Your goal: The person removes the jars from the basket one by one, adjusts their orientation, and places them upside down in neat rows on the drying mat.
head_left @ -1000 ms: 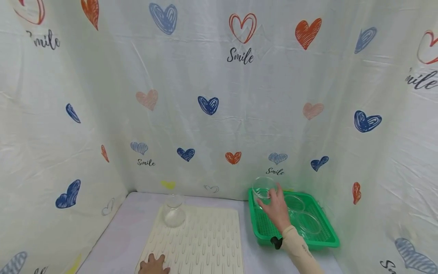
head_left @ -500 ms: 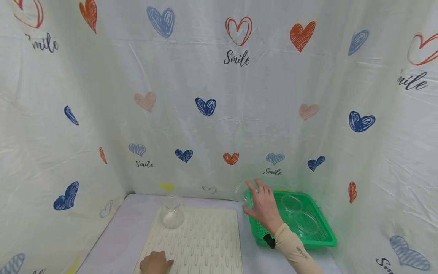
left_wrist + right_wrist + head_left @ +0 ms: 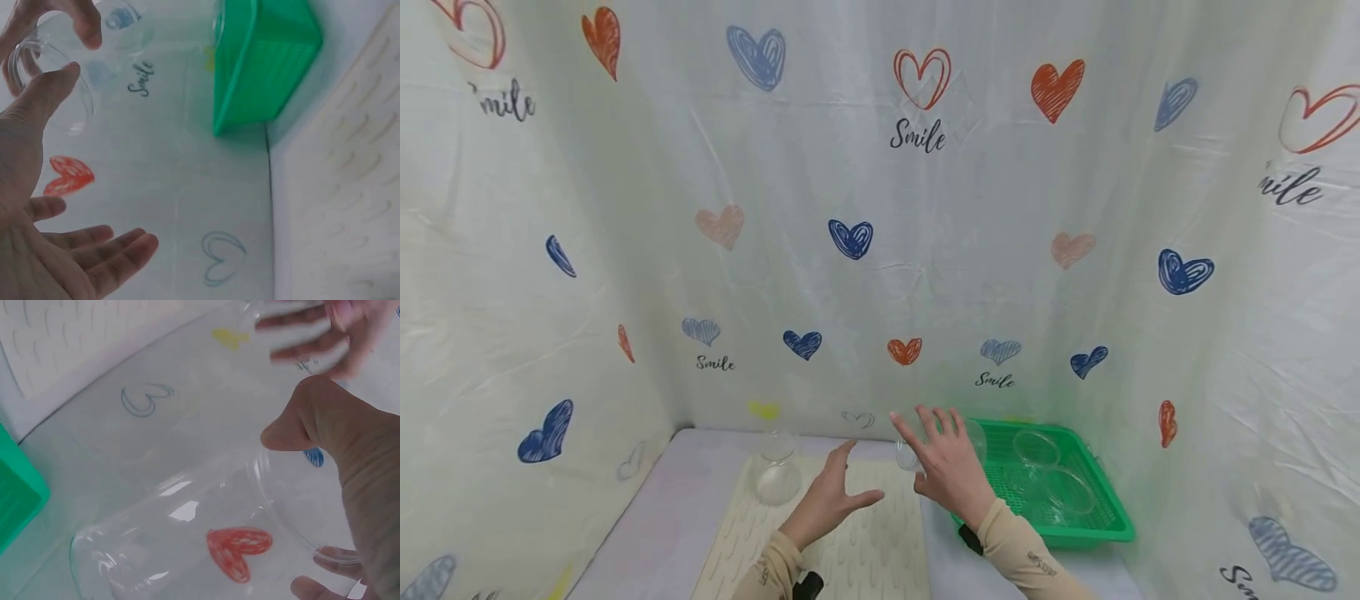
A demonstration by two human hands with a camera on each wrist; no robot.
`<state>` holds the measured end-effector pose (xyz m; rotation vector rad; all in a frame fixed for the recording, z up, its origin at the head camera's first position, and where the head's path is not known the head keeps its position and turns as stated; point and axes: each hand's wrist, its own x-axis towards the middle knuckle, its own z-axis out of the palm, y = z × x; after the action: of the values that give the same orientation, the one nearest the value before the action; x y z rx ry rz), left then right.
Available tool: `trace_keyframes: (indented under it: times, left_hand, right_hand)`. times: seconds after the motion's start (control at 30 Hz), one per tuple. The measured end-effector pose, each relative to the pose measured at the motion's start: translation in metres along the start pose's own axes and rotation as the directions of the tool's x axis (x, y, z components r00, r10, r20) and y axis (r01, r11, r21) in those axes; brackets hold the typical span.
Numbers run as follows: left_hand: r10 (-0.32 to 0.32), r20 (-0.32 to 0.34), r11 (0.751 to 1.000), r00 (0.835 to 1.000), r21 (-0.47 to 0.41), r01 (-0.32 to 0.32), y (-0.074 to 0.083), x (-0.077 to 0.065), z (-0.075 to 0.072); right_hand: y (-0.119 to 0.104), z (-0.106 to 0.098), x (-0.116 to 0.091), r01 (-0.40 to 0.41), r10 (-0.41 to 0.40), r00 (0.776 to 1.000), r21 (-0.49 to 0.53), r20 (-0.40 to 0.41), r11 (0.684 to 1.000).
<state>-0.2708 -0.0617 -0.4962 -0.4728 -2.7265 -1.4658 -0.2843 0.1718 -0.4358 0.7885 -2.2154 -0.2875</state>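
Observation:
My right hand [image 3: 951, 467] holds a clear, cylindrical glass or plastic jar [image 3: 181, 512] by its rim, thumb on one side and fingers on the other. The jar is tilted onto its side in the air between basket and mat. My left hand [image 3: 829, 504] is raised over the mat, thumb and fingers spread, with nothing in it. In the left wrist view the left thumb [image 3: 53, 90] overlaps the held jar; whether it touches cannot be told. Another clear vessel [image 3: 777, 482] stands upright at the mat's back left.
A green mesh basket [image 3: 1116, 492] stands at the right with several clear round-rimmed vessels [image 3: 1067, 492] inside. A cream ridged mat [image 3: 880, 533] lies in the table's middle. The heart-patterned curtain [image 3: 760, 275] closes off the back and sides.
My right hand has carried the jar left, out from over the basket, and tipped it. My left hand has lifted off the mat's front, moving up and right, and its fingers have spread.

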Motion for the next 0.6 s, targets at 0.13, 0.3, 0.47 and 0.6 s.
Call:
trace_keyframes:
  times: [0.13,0.3,0.47,0.6]
  left_hand:
    - [0.089,0.002,0.995,0.996,-0.047,-0.089,0.014,0.014,0.012]
    - [0.174,0.004,0.982,0.985,-0.075,-0.173,0.021,0.019,0.018]
    - [0.219,0.031,0.973,0.975,-0.079,-0.216,0.02,0.018,0.021]
    - [0.242,0.035,0.968,0.97,-0.08,-0.239,0.019,0.017,0.021]
  right_hand:
    - [-0.011,0.0,0.0,0.049,-0.049,0.998,-0.007,0.03,0.999]
    - [-0.023,-0.002,-0.001,0.078,-0.079,0.994,0.003,0.07,0.997]
    - [-0.029,-0.001,-0.004,0.092,-0.092,0.992,0.005,0.091,0.996]
    - [-0.032,0.001,-0.008,0.103,-0.103,0.99,0.001,0.1,0.995]
